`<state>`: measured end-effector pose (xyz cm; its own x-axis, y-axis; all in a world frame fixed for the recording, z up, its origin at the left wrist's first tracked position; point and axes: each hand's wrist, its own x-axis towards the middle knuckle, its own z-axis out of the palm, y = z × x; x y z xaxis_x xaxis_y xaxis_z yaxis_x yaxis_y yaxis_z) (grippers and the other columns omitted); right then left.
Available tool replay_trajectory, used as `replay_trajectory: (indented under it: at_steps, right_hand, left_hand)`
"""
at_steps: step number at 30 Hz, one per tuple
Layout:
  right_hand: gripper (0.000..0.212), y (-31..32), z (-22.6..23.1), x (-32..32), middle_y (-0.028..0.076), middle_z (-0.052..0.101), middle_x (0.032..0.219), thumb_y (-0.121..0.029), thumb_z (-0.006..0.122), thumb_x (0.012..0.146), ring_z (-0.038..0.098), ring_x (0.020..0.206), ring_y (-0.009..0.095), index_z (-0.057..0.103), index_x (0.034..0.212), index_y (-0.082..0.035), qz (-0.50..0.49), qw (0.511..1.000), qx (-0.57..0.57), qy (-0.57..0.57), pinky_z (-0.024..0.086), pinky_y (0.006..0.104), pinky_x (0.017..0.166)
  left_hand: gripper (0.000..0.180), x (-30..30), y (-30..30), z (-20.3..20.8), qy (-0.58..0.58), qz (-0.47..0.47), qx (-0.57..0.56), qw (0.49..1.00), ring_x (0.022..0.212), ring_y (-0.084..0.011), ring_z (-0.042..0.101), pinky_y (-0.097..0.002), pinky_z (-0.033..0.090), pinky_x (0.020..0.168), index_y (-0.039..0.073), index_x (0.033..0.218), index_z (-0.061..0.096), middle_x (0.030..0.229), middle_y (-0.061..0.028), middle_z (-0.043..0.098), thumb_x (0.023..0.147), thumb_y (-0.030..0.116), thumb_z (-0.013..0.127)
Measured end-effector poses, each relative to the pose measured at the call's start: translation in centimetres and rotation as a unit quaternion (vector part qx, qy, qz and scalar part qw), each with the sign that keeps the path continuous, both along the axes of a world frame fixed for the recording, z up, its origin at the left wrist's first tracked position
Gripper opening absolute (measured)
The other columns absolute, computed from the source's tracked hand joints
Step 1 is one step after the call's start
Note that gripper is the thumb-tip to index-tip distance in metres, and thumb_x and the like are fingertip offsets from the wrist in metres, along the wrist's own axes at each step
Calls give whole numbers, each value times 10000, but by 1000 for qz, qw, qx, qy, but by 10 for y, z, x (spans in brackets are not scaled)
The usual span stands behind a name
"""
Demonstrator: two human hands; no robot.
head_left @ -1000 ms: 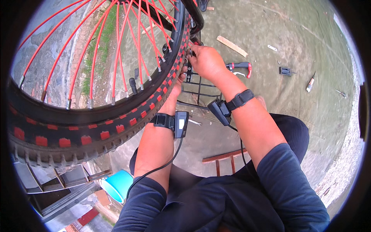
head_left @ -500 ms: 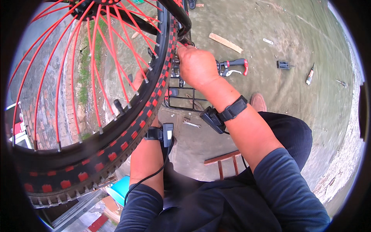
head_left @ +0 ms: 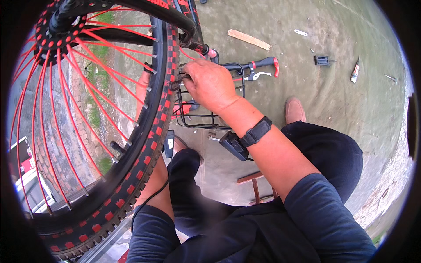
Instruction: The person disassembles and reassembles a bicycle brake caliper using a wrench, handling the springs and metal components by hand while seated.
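Observation:
The bicycle wheel [head_left: 131,184], with red spokes and a black tyre checked in red, fills the left side. On the tyre's right side, my right hand [head_left: 211,85] has its fingers closed on a small dark metal part [head_left: 179,80], perhaps a brake arm; the fingertips are partly hidden. My left hand [head_left: 142,85] reaches behind the wheel and shows only through the spokes. Its fingers come up by a small black block [head_left: 149,68] at the rim, and their grip is hidden. Above both hands runs the black fork [head_left: 175,22].
Below my right hand is a black wire rack [head_left: 204,122], beside a handlebar grip [head_left: 263,63] with a silver lever. A wrench [head_left: 213,136] lies partly covered on the floor. Farther right are a wood strip [head_left: 249,39], a black box [head_left: 322,60] and a pointed tool [head_left: 355,72].
The wheel sits further left and lower in view, with its hub now fully showing. My right hand has shifted left and slightly down, and the dark part at its fingers has come into sight.

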<state>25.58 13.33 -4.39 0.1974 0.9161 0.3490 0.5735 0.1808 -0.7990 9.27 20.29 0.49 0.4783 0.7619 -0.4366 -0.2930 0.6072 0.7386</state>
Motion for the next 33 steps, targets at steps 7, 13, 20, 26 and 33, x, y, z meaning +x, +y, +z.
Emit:
replay_trajectory:
  at_steps: [7, 13, 20, 26, 33]
  right_hand:
    - [234, 0, -15, -8, 87, 623, 921, -117, 674, 757, 614, 903, 314, 643, 988, -95, 13, 996, 12, 91, 508, 421, 786]
    - [199, -4, -1, -3, 88, 641, 955, -184, 692, 793, 617, 952, 308, 653, 961, -86, 66, 983, 55, 164, 506, 424, 788]
    - [207, -1, -8, 18, 83, 659, 940, -263, 673, 843, 630, 882, 316, 660, 970, -100, 102, 985, 23, 138, 515, 424, 736]
    - [204, 4, -3, 6, 86, 668, 854, -294, 629, 889, 636, 832, 312, 678, 946, -104, 91, 983, 44, 152, 513, 424, 690]
    - [225, 6, -7, 12, 86, 676, 887, -308, 627, 895, 644, 843, 303, 689, 980, -109, 63, 983, 20, 174, 520, 409, 686]
  left_hand:
    - [203, -12, 2, 4, 4, -12, 11, 1000, 702, -174, 690, -249, 572, 563, 2, 1053, 631, 895, -101, 697, 948, 145, 531]
    - [196, -10, -3, 18, -10, 9, -44, 999, 641, -164, 684, -235, 586, 517, -1, 1054, 634, 864, -94, 696, 948, 110, 512]
    - [214, 6, 7, 17, 28, -56, -10, 998, 665, -143, 686, -248, 572, 543, 6, 1009, 657, 857, -100, 701, 951, 153, 512]
    - [196, -8, 0, 36, 75, -49, -59, 994, 619, -136, 667, -241, 552, 493, 13, 1015, 655, 830, -79, 693, 948, 141, 523]
    - [305, -3, 10, 28, 71, -50, -63, 994, 698, -196, 686, -266, 574, 558, 68, 1183, 607, 894, -102, 693, 897, 166, 645]
